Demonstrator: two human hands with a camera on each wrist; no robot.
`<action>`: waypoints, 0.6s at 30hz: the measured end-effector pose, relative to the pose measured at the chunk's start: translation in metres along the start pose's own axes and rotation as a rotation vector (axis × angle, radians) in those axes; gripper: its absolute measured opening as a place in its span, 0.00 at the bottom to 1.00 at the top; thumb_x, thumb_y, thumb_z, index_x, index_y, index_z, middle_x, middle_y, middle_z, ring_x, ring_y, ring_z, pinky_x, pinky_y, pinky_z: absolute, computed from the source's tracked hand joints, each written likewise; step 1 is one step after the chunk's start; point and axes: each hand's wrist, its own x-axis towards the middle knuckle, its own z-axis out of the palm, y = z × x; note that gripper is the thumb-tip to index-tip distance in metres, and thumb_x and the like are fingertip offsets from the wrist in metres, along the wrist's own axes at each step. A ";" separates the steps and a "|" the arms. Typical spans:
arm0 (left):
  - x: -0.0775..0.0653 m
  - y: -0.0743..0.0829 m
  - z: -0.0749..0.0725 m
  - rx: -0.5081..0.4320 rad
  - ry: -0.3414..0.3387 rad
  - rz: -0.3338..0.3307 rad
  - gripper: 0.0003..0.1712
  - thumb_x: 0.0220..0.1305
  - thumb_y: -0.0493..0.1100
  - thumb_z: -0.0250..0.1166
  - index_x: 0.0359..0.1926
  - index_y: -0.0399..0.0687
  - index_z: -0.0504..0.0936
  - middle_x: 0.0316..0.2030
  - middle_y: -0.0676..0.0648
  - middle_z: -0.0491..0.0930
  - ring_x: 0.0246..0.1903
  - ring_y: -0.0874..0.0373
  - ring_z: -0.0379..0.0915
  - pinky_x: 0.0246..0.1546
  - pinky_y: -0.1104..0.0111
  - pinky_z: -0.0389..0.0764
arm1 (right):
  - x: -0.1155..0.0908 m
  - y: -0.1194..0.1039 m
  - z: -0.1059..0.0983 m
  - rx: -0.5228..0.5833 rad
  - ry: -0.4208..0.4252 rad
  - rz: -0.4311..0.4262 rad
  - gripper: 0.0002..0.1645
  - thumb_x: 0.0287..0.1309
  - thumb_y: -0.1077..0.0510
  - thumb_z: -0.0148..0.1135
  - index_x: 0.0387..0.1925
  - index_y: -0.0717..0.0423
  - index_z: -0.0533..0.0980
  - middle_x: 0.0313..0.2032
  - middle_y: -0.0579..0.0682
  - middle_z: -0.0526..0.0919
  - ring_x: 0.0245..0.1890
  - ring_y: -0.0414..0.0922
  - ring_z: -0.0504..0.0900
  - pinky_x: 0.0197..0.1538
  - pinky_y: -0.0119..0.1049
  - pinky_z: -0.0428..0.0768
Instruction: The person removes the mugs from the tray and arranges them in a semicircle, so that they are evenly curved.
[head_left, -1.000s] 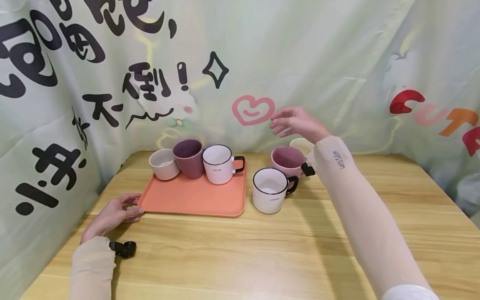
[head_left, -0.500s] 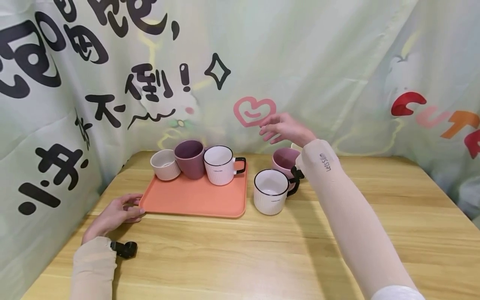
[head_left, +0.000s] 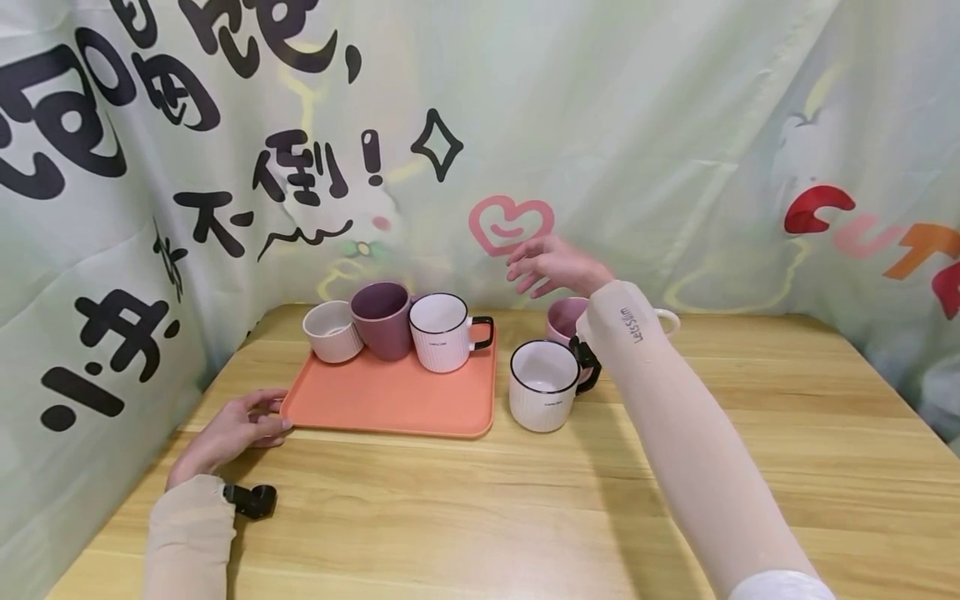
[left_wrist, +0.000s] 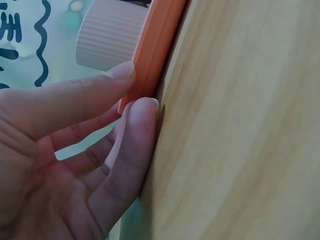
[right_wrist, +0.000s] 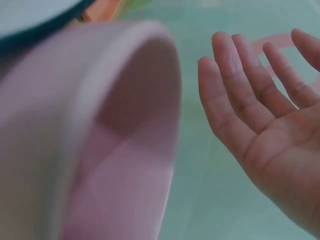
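My left hand (head_left: 228, 433) is at the near left corner of the orange tray (head_left: 390, 404). In the left wrist view its fingers (left_wrist: 120, 72) pinch the tray's rim. On the tray stand a small ribbed white cup (head_left: 333, 333), a dark purple cup (head_left: 381, 321) and a white mug (head_left: 440, 333) with a black rim and handle. My right hand (head_left: 558, 265) hangs in the air behind the mugs right of the tray, fingers spread and holding nothing. Below it are a pink mug (head_left: 564, 318), partly hidden by the sleeve, and another black-rimmed white mug (head_left: 542, 387).
A pale cream handle (head_left: 667, 321) shows behind my right sleeve; the rest of that cup is hidden. A printed curtain (head_left: 637, 125) hangs along the back and left of the wooden table (head_left: 420, 517).
My right hand has moved left and slightly down, its sleeve now covering more of the pink mug and most of the cream cup. The left hand stays at the tray's corner.
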 end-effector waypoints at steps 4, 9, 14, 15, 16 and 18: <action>0.001 0.000 0.001 0.007 0.004 -0.001 0.36 0.70 0.30 0.62 0.69 0.16 0.54 0.58 0.21 0.67 0.38 0.63 0.79 0.40 0.67 0.87 | 0.003 0.000 0.004 -0.006 -0.021 0.046 0.22 0.73 0.59 0.54 0.61 0.70 0.70 0.54 0.63 0.79 0.49 0.58 0.83 0.55 0.50 0.83; 0.001 0.001 0.001 -0.003 0.001 0.003 0.36 0.70 0.30 0.62 0.69 0.16 0.54 0.57 0.21 0.68 0.38 0.63 0.80 0.40 0.67 0.87 | 0.005 0.000 0.010 -0.010 -0.050 0.098 0.24 0.71 0.60 0.56 0.63 0.69 0.69 0.56 0.64 0.77 0.51 0.61 0.81 0.55 0.52 0.82; 0.000 0.000 0.001 -0.016 -0.001 0.003 0.36 0.69 0.29 0.62 0.69 0.16 0.54 0.58 0.21 0.68 0.38 0.64 0.80 0.41 0.67 0.87 | 0.006 -0.003 0.015 0.004 -0.076 0.146 0.26 0.71 0.59 0.56 0.66 0.67 0.67 0.57 0.63 0.77 0.52 0.62 0.80 0.56 0.55 0.81; 0.000 0.000 0.001 -0.015 -0.001 0.003 0.36 0.69 0.29 0.62 0.69 0.16 0.54 0.58 0.21 0.68 0.38 0.64 0.80 0.41 0.67 0.87 | 0.006 -0.004 0.016 0.014 -0.078 0.165 0.26 0.71 0.58 0.56 0.66 0.65 0.67 0.57 0.63 0.77 0.52 0.62 0.79 0.55 0.56 0.82; 0.000 0.000 0.001 -0.013 0.000 0.003 0.36 0.69 0.29 0.62 0.69 0.16 0.54 0.58 0.21 0.68 0.38 0.64 0.80 0.41 0.67 0.87 | 0.007 -0.004 0.017 0.019 -0.082 0.184 0.26 0.71 0.57 0.56 0.66 0.64 0.67 0.57 0.62 0.77 0.52 0.62 0.79 0.53 0.56 0.83; 0.000 0.000 0.001 -0.011 0.001 0.002 0.36 0.69 0.29 0.62 0.69 0.16 0.54 0.57 0.21 0.68 0.38 0.64 0.80 0.41 0.67 0.87 | 0.008 -0.005 0.019 0.026 -0.094 0.209 0.27 0.72 0.57 0.55 0.67 0.62 0.66 0.58 0.62 0.76 0.53 0.62 0.79 0.52 0.55 0.83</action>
